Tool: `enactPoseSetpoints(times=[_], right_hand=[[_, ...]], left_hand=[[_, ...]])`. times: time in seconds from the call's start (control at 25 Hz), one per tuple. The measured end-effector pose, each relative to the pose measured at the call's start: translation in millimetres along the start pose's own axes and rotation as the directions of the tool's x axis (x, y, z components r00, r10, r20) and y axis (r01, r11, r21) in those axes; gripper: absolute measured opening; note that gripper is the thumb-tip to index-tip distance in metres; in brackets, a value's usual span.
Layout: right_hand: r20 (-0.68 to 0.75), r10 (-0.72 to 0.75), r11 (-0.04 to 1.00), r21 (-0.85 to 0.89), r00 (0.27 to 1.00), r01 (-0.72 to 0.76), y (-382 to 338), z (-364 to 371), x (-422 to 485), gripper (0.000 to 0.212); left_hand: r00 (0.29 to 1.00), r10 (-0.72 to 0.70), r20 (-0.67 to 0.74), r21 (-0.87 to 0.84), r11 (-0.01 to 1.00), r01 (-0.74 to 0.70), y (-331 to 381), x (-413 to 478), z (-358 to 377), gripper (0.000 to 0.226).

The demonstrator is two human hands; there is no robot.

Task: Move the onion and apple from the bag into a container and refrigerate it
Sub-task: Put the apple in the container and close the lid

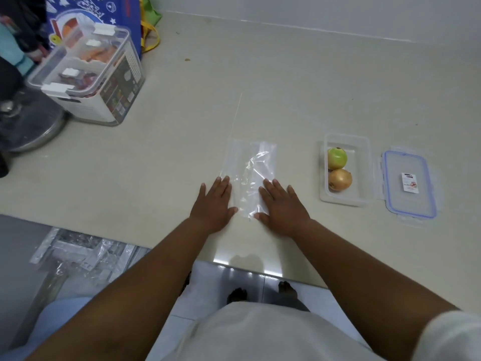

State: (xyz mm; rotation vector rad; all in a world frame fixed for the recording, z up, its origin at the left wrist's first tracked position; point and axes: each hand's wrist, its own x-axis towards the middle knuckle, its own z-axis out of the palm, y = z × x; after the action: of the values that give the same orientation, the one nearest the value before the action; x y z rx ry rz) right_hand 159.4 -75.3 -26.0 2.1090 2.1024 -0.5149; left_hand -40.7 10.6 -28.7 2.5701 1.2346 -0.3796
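A clear plastic bag (251, 168) lies flat on the beige counter with nothing inside it. My left hand (214, 203) rests flat at its near left edge, and my right hand (281, 204) presses flat on its near right corner. To the right stands an open clear container (364, 168). In it a green apple (337, 158) sits at the far end, touching a brown onion (340, 180) nearer to me. The container's lid (410, 185), clear with a blue seal, lies flat on the counter just right of it.
A large lidded storage box (91, 76) with food stands at the far left, in front of a blue printed bag (109, 11). A round metal base (28, 126) sits at the left edge. Plastic wrapping (86, 254) lies below the counter's edge at left.
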Motion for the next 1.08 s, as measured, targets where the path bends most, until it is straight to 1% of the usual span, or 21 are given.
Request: enactPoseSetpoints(times=[0.16, 0.28, 0.32, 0.4, 0.48, 0.52, 0.6, 0.68, 0.8, 0.88, 0.96, 1.04, 1.08], right_hand=[[0.058, 0.025, 0.999, -0.034, 0.998, -0.023, 4.4, -6.7, 20.3, 0.076], [0.041, 0.024, 0.999, -0.047, 0.999, -0.022, 2.1, -7.3, 17.7, 0.075], [0.011, 0.016, 0.999, -0.032, 1.000, -0.016, 1.2, -8.4, 15.0, 0.076], [-0.092, -0.004, 0.999, 0.035, 0.996, 0.008, 0.7, -10.6, 4.3, 0.076], [-0.190, -0.013, 0.991, 0.125, 0.982, 0.037, 3.3, -8.1, -19.2, 0.075], [-0.219, -0.010, 0.985, 0.164, 0.976, 0.047, 5.3, -3.3, -35.7, 0.074], [-0.253, 0.034, 0.976, 0.218, 0.967, 0.023, 14.8, 10.9, -76.2, 0.069], [-0.293, 0.138, 0.962, 0.269, 0.946, -0.057, 37.2, 26.6, -120.9, 0.062], [-0.360, 0.321, 0.920, 0.337, 0.876, -0.199, 84.3, 38.4, -173.2, 0.048], [-0.379, 0.454, 0.867, 0.396, 0.806, -0.302, 121.2, 34.6, -197.0, 0.042], [-0.395, 0.557, 0.809, 0.455, 0.730, -0.372, 158.8, 24.2, -207.8, 0.040], [-0.378, 0.663, 0.726, 0.536, 0.647, -0.431, 199.2, 8.5, -205.6, 0.041], [-0.339, 0.723, 0.661, 0.594, 0.602, -0.459, 219.7, -0.7, -200.1, 0.042]], left_hand=[[1.000, 0.009, 0.012, 0.026, 1.000, -0.009, -8.7, 20.9, -9.3, 0.073], [0.999, 0.010, -0.038, -0.009, 1.000, -0.010, -6.6, 18.9, -7.5, 0.072], [0.996, 0.014, -0.088, -0.033, 0.999, -0.017, -4.8, 16.7, -7.1, 0.070], [0.968, 0.018, -0.252, -0.133, 0.990, -0.053, 1.8, 9.2, -7.6, 0.061], [0.908, 0.002, -0.418, -0.238, 0.965, -0.112, 17.0, -1.2, -7.3, 0.050], [0.882, -0.008, -0.472, -0.273, 0.952, -0.137, 27.8, -6.4, -5.5, 0.045], [0.853, 0.008, -0.522, -0.319, 0.926, -0.203, 56.5, -14.4, -1.1, 0.038], [0.842, 0.062, -0.536, -0.354, 0.889, -0.291, 96.3, -16.8, 0.3, 0.033], [0.833, 0.169, -0.527, -0.376, 0.832, -0.407, 160.9, -9.6, -5.4, 0.029], [0.819, 0.261, -0.511, -0.374, 0.791, -0.485, 207.0, 2.8, -14.8, 0.029], [0.809, 0.321, -0.493, -0.388, 0.751, -0.534, 250.6, 19.4, -27.0, 0.030], [0.803, 0.372, -0.465, -0.392, 0.727, -0.564, 294.2, 40.2, -37.6, 0.033], [0.814, 0.393, -0.428, -0.388, 0.733, -0.558, 315.7, 51.5, -41.7, 0.036]])
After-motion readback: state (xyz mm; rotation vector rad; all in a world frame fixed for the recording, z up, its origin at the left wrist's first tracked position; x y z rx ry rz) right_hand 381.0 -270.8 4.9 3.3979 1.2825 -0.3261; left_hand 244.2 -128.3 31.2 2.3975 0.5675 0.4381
